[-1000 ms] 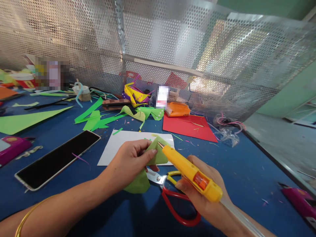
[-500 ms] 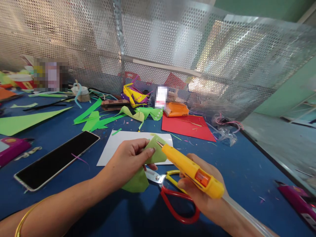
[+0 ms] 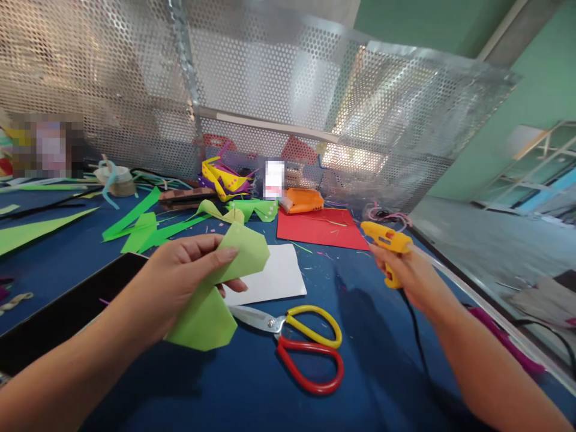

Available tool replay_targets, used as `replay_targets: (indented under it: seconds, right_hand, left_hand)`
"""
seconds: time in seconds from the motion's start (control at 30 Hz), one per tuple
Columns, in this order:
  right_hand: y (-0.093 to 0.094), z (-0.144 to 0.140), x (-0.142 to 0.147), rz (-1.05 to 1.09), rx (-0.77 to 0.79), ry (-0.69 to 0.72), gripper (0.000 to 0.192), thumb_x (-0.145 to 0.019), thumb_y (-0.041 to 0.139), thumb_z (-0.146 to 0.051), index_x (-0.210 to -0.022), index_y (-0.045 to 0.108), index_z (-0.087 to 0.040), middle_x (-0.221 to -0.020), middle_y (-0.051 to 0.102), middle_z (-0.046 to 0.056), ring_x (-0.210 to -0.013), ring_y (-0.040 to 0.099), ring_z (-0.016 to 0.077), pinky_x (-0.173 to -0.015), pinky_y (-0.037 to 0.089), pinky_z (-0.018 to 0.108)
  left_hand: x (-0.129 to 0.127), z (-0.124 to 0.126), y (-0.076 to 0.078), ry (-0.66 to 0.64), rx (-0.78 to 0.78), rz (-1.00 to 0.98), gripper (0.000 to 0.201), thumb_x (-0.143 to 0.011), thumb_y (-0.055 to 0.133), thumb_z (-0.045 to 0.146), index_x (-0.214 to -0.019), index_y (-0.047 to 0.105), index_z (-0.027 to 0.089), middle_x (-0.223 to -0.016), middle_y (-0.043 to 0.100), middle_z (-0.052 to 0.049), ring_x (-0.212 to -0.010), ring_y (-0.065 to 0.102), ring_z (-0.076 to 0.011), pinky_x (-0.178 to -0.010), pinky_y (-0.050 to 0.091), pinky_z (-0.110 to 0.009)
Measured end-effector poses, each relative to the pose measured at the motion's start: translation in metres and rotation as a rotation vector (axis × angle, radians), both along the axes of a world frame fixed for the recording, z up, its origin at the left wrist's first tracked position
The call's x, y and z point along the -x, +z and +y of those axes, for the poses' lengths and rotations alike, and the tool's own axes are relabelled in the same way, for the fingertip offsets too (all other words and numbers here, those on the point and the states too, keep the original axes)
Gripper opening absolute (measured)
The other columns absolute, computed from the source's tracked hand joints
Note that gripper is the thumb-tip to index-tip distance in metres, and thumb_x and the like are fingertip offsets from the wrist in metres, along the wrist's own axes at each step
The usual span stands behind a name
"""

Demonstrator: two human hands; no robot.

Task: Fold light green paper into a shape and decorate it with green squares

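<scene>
My left hand pinches a folded light green paper piece between thumb and fingers. Part of that paper hangs below the palm. Out to the right, my right hand grips a yellow hot glue gun by its handle, with a clear glue stick running out of its back and a black cord hanging down. Scissors with one yellow and one red handle lie on the blue table between my hands. A white sheet of paper lies partly behind the green piece.
A phone lies at the left, partly under my left forearm. Farther back are green paper strips, a red sheet, an orange packet and yellow-purple paper shapes. Perforated metal mesh stands behind.
My right hand has carried the glue gun away from the green paper, to the right and back. My left hand and the paper appear farther left; the view has also shifted.
</scene>
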State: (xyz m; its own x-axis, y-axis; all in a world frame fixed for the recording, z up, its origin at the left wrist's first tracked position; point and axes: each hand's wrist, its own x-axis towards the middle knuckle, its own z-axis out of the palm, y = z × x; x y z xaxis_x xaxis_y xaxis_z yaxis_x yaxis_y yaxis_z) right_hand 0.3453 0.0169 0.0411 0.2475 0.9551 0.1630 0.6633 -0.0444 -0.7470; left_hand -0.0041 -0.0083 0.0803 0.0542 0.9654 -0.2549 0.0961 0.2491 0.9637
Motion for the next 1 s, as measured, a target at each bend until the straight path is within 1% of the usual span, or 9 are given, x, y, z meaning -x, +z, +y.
replay_targets:
  seconds: [0.1,0.17,0.27,0.37,0.47,0.6,0.8,0.9,1.0]
  right_hand:
    - [0.003,0.034,-0.047,-0.268,0.063,-0.183,0.022,-0.076,0.058,-0.037,-0.086,0.061,-0.019,-0.057,0.053,-0.002,-0.049,0.052,0.0147,-0.045,0.038,0.025]
    - [0.005,0.055,-0.071,-0.415,0.09,-0.257,0.017,-0.07,0.064,-0.034,-0.073,0.063,-0.017,-0.06,0.059,0.005,-0.061,0.06,0.0212,-0.051,0.04,0.028]
    - [0.003,0.078,-0.093,-0.597,0.146,-0.318,0.023,-0.066,0.069,-0.038,-0.063,0.064,-0.016,-0.072,0.067,0.016,-0.083,0.066,0.0331,-0.061,0.044,0.033]
    - [-0.008,0.094,-0.102,-0.706,0.204,-0.337,0.028,-0.068,0.068,-0.043,-0.069,0.069,-0.015,-0.085,0.072,0.02,-0.092,0.067,0.0356,-0.065,0.047,0.034]
    - [-0.019,0.105,-0.11,-0.752,0.264,-0.324,0.031,-0.073,0.067,-0.044,-0.079,0.071,-0.014,-0.091,0.073,0.019,-0.091,0.068,0.0312,-0.066,0.048,0.033]
    - [-0.026,0.117,-0.122,-0.731,0.354,-0.272,0.033,-0.074,0.069,-0.045,-0.083,0.07,-0.013,-0.075,0.072,0.011,-0.074,0.069,0.0239,-0.061,0.049,0.031]
    - [-0.031,0.122,-0.132,-0.68,0.326,-0.266,0.045,-0.067,0.075,-0.049,-0.092,0.069,-0.013,-0.071,0.07,0.011,-0.066,0.068,0.0252,-0.054,0.046,0.029]
    - [-0.033,0.117,-0.136,-0.695,0.242,-0.287,0.044,-0.061,0.078,-0.048,-0.084,0.068,-0.012,-0.074,0.069,0.015,-0.068,0.067,0.0289,-0.054,0.045,0.032]
    - [-0.031,0.105,-0.14,-0.7,0.105,-0.274,0.038,-0.052,0.082,-0.048,-0.064,0.063,-0.018,-0.059,0.063,0.012,-0.057,0.063,0.0292,-0.049,0.04,0.033]
  left_hand:
    - [0.008,0.002,0.001,0.064,0.015,-0.018,0.041,-0.07,0.074,0.043,-0.102,0.068,0.018,-0.063,0.074,-0.007,-0.046,0.057,-0.0134,-0.041,0.043,-0.019]
    - [0.011,0.005,-0.001,0.098,0.022,-0.019,0.042,-0.068,0.075,0.042,-0.102,0.068,0.019,-0.064,0.074,-0.006,-0.048,0.059,-0.0148,-0.041,0.043,-0.019]
    - [0.011,0.009,-0.005,0.09,0.016,-0.006,0.041,-0.07,0.074,0.042,-0.102,0.068,0.019,-0.064,0.074,-0.006,-0.049,0.059,-0.014,-0.043,0.044,-0.019]
    - [0.008,0.012,-0.007,0.056,-0.002,0.035,0.038,-0.072,0.071,0.043,-0.1,0.069,0.017,-0.063,0.074,-0.006,-0.047,0.056,-0.0115,-0.043,0.043,-0.017]
    - [0.007,0.013,-0.008,0.019,-0.011,0.066,0.04,-0.073,0.07,0.043,-0.103,0.069,0.017,-0.063,0.074,-0.006,-0.049,0.056,-0.0109,-0.043,0.042,-0.016]
    - [0.007,0.015,-0.01,-0.014,-0.033,0.075,0.045,-0.074,0.069,0.045,-0.11,0.069,0.018,-0.063,0.074,-0.005,-0.049,0.057,-0.0114,-0.044,0.042,-0.016]
    - [0.007,0.016,-0.01,-0.003,-0.062,0.061,0.04,-0.072,0.069,0.043,-0.104,0.07,0.018,-0.064,0.074,-0.004,-0.048,0.058,-0.0117,-0.043,0.041,-0.018]
    - [0.006,0.014,-0.005,0.019,-0.048,0.062,0.032,-0.074,0.069,0.039,-0.098,0.07,0.017,-0.066,0.074,-0.003,-0.047,0.056,-0.0109,-0.043,0.04,-0.018]
    - [0.006,0.012,0.0,0.037,-0.003,0.05,0.032,-0.078,0.067,0.038,-0.102,0.068,0.017,-0.064,0.073,-0.004,-0.045,0.053,-0.0102,-0.043,0.04,-0.017]
